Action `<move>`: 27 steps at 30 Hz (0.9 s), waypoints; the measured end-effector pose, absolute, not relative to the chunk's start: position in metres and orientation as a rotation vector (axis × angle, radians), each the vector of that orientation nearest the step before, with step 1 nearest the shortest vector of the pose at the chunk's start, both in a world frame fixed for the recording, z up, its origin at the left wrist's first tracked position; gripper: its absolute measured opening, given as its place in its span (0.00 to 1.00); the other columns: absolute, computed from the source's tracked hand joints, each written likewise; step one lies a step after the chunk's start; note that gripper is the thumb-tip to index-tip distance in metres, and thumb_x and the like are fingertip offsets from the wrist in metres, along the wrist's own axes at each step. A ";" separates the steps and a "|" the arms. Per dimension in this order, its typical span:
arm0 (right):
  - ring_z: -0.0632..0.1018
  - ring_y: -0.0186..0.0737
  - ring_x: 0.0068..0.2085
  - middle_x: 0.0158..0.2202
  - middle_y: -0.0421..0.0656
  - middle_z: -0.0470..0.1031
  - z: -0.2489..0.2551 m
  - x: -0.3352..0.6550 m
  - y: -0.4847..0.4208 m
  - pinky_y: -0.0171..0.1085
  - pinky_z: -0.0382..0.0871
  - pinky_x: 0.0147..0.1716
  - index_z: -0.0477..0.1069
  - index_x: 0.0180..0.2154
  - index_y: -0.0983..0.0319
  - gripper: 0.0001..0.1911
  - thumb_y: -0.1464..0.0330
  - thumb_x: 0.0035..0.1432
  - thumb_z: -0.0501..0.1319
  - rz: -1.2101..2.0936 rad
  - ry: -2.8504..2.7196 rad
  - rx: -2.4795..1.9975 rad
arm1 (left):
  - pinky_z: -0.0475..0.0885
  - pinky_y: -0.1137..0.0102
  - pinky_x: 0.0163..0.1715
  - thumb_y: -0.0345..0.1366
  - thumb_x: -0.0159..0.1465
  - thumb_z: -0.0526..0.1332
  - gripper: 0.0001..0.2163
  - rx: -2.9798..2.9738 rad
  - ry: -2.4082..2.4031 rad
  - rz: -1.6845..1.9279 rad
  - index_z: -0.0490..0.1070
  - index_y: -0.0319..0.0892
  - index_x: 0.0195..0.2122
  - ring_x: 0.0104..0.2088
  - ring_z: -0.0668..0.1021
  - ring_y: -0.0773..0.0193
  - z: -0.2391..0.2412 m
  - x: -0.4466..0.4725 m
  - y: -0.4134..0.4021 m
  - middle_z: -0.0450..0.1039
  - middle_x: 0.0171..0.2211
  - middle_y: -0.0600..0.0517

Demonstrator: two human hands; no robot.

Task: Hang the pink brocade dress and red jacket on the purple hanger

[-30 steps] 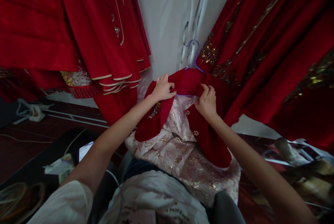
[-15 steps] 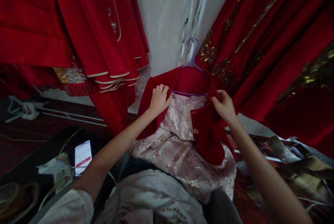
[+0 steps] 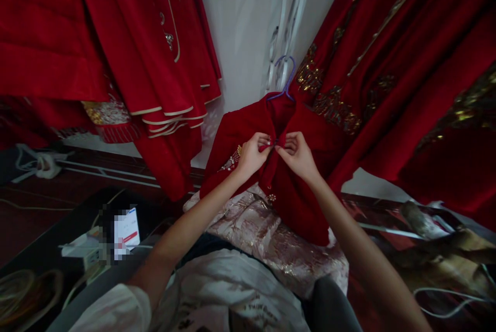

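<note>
A red jacket hangs on a purple hanger in front of me, its two front edges drawn together below the collar. My left hand pinches the left front edge near the neck. Opposite it, my right hand grips the right edge, and the fingertips of both hands nearly meet. Whatever fastening lies between them is too small to make out. Beaded trim shows beside my left hand, and a small flower-shaped ornament sits lower on the front. Pale pink brocade fabric spreads below the jacket over my lap.
Red garments hang at the left, and more red cloth with gold sequins hangs at the right. A lit phone and a white power strip lie on a dark surface at lower left. Clutter sits at lower right.
Both hands have moved inward from the spread sides of the jacket's neck, bringing the front edges together. The jacket now covers the upper brocade and its red lining.
</note>
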State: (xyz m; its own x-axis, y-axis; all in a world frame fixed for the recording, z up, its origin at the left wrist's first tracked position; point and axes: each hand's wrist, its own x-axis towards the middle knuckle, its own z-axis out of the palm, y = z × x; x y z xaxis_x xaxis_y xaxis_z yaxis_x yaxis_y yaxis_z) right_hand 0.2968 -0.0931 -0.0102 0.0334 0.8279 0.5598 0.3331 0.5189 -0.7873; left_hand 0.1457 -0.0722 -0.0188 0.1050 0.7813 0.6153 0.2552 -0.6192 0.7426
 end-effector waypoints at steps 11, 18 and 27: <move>0.77 0.38 0.45 0.44 0.45 0.75 -0.025 0.286 -0.106 0.39 0.74 0.47 0.69 0.45 0.58 0.15 0.60 0.58 0.60 0.523 -1.415 -0.888 | 0.75 0.70 0.41 0.28 0.57 0.63 0.06 1.679 0.807 1.611 0.70 0.41 0.35 0.37 0.80 0.66 -0.022 0.146 -0.079 0.78 0.36 0.50; 0.80 0.39 0.42 0.42 0.45 0.79 -0.025 0.288 -0.105 0.40 0.75 0.45 0.74 0.43 0.60 0.16 0.61 0.54 0.65 0.492 -1.380 -0.882 | 0.77 0.70 0.40 0.28 0.59 0.61 0.07 1.902 0.896 1.608 0.71 0.42 0.38 0.36 0.80 0.67 -0.024 0.143 -0.087 0.77 0.36 0.52; 0.82 0.43 0.39 0.38 0.46 0.81 -0.020 0.286 -0.098 0.44 0.77 0.45 0.77 0.39 0.63 0.17 0.60 0.49 0.68 0.395 -1.244 -0.962 | 0.75 0.71 0.37 0.31 0.59 0.60 0.04 2.243 0.945 1.402 0.71 0.41 0.36 0.32 0.79 0.67 -0.008 0.142 -0.071 0.77 0.32 0.51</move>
State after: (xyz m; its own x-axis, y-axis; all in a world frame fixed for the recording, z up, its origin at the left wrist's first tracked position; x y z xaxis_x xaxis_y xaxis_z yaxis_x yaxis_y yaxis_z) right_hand 0.2857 -0.0980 -0.0203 0.3192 0.7217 0.6142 0.2348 0.5677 -0.7890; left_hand 0.1424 -0.0712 -0.0076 0.2952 0.6855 0.6656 0.3593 -0.7251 0.5874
